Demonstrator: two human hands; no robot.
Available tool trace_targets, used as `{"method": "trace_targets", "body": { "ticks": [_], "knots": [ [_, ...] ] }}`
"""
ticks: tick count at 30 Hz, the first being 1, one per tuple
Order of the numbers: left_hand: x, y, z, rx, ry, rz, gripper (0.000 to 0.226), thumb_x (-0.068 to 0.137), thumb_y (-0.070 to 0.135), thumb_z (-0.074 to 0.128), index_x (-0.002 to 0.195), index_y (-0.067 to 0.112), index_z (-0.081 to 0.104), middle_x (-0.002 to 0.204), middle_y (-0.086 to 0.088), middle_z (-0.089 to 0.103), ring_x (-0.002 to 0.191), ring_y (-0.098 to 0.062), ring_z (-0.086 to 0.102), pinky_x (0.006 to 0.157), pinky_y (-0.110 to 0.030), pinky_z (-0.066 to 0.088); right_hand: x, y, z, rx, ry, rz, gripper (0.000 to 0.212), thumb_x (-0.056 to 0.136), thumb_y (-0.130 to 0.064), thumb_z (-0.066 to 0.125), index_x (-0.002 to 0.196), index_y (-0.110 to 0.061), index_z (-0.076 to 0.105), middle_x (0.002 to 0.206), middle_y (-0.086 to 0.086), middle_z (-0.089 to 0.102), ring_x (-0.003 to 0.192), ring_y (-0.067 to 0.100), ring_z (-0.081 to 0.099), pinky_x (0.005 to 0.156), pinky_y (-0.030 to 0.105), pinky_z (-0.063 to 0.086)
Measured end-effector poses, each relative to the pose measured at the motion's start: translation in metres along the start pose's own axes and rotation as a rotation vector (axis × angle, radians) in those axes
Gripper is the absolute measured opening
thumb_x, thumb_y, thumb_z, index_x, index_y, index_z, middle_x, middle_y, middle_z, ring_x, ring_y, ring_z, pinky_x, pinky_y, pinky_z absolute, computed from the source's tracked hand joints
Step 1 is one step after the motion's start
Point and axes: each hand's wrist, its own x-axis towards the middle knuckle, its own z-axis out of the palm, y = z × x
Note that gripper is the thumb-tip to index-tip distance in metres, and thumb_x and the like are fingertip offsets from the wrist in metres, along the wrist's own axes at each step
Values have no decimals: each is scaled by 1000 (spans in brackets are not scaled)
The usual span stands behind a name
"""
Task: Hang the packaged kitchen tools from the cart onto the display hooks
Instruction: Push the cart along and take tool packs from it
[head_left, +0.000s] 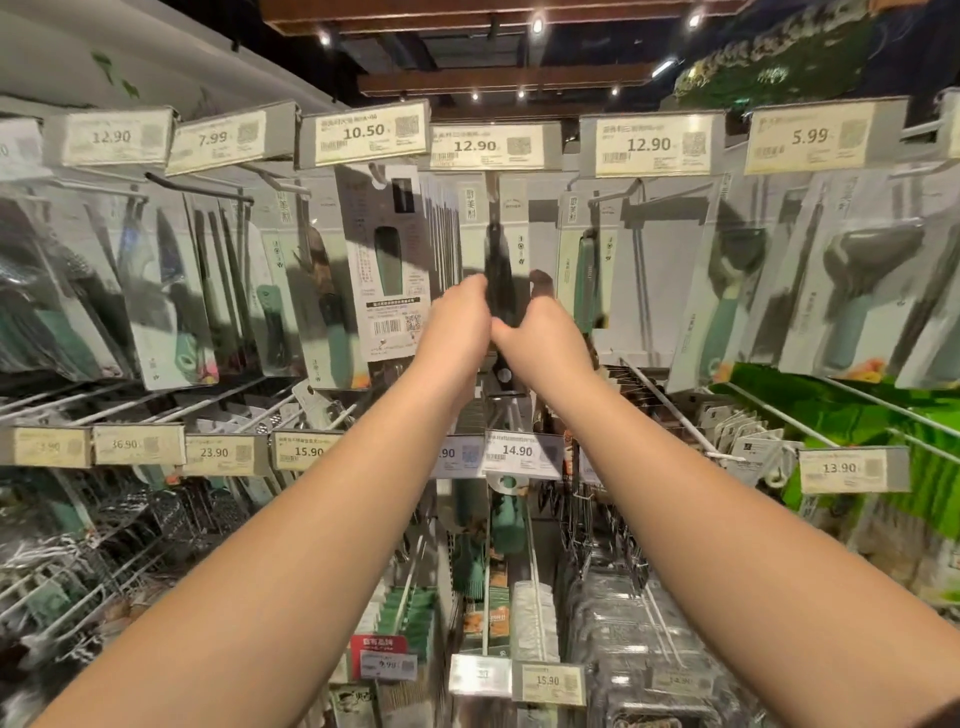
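Note:
Both my arms reach up to the top row of display hooks. My left hand (460, 317) and my right hand (540, 325) grip a dark packaged kitchen tool (498, 275) between them, edge-on to me. Its top end reaches up toward the hook (491, 187) under the 12.90 price tag (485, 148). Whether the package's hole is on the hook is hidden. A stack of matching packages (441, 228) hangs just to its left. The cart is out of view.
Rows of hooks hold packaged tools with green handles (727, 312) on both sides, each row under price tags. Lower rows of wire hooks (665, 405) jut toward me below my forearms, with more packages (623, 613) beneath them.

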Motion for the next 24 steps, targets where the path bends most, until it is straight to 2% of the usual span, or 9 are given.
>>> {"method": "trace_targets", "body": {
  "ticks": [3,6,7,9,11,16,18,21,24],
  "knots": [
    [20,1,11,-128,29,-95,31,103,24,33,101,8,59,117,-11,63,93,-25,57,78,-33,40,15,5,6,-17,-21,70,57,98,-32,55,147,-14,32,116,6,56,84,25,54,60,29,41],
    [38,0,19,-250,79,-212,28,103,17,35,80,10,50,88,-9,58,72,-21,51,68,-30,40,31,10,13,-6,-7,116,69,98,-30,52,157,-22,16,141,13,54,107,34,62,77,36,51],
    [42,1,22,-289,77,-245,28,104,19,36,84,8,52,89,-7,57,74,-20,52,71,-30,41,35,10,15,-26,-19,124,73,98,-29,52,158,-22,12,143,14,52,112,36,61,80,39,52],
    [47,3,28,-353,42,-253,35,106,34,38,119,6,57,117,-7,59,102,-23,58,89,-33,44,45,13,20,-40,-24,144,74,98,-31,53,158,-22,11,143,15,51,116,36,60,80,39,50],
    [54,5,32,-388,60,-273,52,106,43,35,146,11,42,149,-11,46,131,-26,49,104,-36,39,56,17,25,-57,-17,148,75,97,-35,55,157,-20,13,142,15,52,118,36,58,77,37,44],
    [62,10,39,-435,45,-291,61,107,45,29,154,6,29,162,-15,30,145,-27,35,115,-37,27,78,26,35,-89,-29,128,68,99,-38,55,151,-16,17,127,15,60,108,35,61,79,41,49],
    [65,11,42,-418,54,-266,57,108,40,28,154,6,29,161,-13,31,146,-27,34,114,-37,30,83,28,38,-99,-23,120,68,100,-39,53,152,-16,15,124,14,62,102,34,62,80,44,54],
    [74,8,44,-376,54,-255,56,109,38,26,156,8,26,162,-14,30,147,-26,31,115,-39,29,90,31,42,-165,-14,106,71,101,-41,51,154,-13,13,116,11,64,91,29,64,66,39,54],
    [87,4,44,-339,93,-206,53,109,36,27,155,9,29,160,-14,33,145,-25,35,105,-32,35,95,34,46,-221,-1,73,70,101,-42,51,153,-10,16,115,14,66,92,32,68,67,40,55]
  ]
}}
